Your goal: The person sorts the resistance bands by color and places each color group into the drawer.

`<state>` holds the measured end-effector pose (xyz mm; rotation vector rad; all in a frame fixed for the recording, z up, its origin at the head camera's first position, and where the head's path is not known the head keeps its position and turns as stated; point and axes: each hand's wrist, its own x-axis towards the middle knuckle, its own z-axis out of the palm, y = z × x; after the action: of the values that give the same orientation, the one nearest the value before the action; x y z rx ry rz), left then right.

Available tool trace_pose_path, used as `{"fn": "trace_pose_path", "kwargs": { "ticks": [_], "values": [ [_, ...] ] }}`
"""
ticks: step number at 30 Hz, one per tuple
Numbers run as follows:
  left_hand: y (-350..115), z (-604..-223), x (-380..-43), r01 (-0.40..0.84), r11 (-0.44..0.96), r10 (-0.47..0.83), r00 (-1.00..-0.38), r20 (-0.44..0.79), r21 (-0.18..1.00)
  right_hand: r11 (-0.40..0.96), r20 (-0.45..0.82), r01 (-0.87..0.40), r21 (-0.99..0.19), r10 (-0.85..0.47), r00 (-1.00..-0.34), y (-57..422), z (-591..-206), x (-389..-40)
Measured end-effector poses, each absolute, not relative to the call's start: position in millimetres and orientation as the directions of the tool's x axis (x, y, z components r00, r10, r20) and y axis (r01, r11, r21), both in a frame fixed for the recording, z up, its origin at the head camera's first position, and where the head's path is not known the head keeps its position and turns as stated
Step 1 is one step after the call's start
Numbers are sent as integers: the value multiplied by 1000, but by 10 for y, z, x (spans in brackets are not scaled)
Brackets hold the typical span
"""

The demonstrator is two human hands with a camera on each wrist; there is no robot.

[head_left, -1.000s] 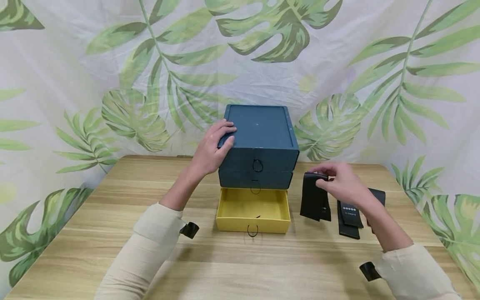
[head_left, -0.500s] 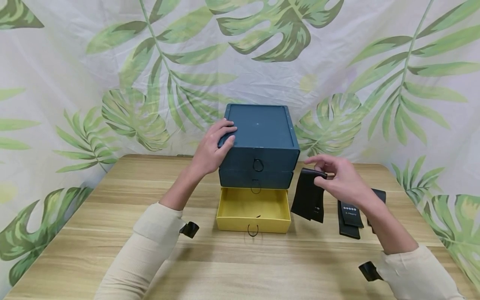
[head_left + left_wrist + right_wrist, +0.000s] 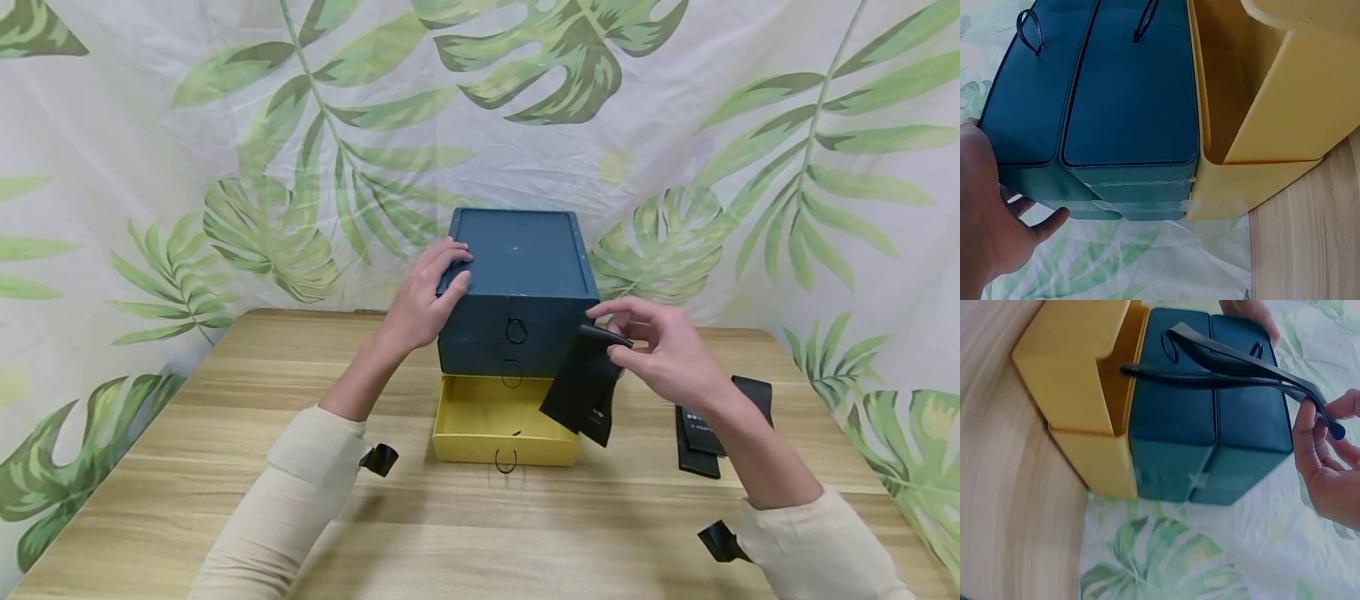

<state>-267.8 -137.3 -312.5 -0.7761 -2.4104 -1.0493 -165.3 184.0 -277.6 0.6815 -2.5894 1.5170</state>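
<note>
My right hand [image 3: 663, 350] pinches a folded black resistance band [image 3: 581, 383] between thumb and fingers by its upper end. The band hangs down at a slant and overlaps the right side of the pulled-out yellow drawer [image 3: 468, 450] in the head view. Its two layers spread apart in the right wrist view, where the band [image 3: 1210, 380] stretches over the blue drawer fronts. My left hand [image 3: 423, 296] rests on the left top edge of the blue drawer box [image 3: 517, 254], fingers on its lid. Small white print shows near the band's lower end.
More folded black bands [image 3: 697, 454] lie on the wooden table [image 3: 420, 533] at right, partly behind my right forearm. Black cord loops [image 3: 516, 332] hang on the drawer fronts. A leaf-patterned cloth [image 3: 360, 167] hangs behind the table.
My right hand has moved left and slightly up with the band, bringing it from beside the drawer to over its right edge. My left hand stays in place.
</note>
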Motion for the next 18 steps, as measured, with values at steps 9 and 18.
{"fn": "trace_pose_path", "kwargs": {
  "ticks": [9, 18],
  "values": [
    [-1371, -3127, -2677, 617, 576, 320, -774, 546, 536, 264, 248, -349, -899, -349, -904, 1506, -2881, -1700],
    [-1364, -3115, -2669, 610, 581, 318, -779, 540, 538, 120, 273, -330, -936, -341, -900, 1138, -2979, -1718]
  ]
}}
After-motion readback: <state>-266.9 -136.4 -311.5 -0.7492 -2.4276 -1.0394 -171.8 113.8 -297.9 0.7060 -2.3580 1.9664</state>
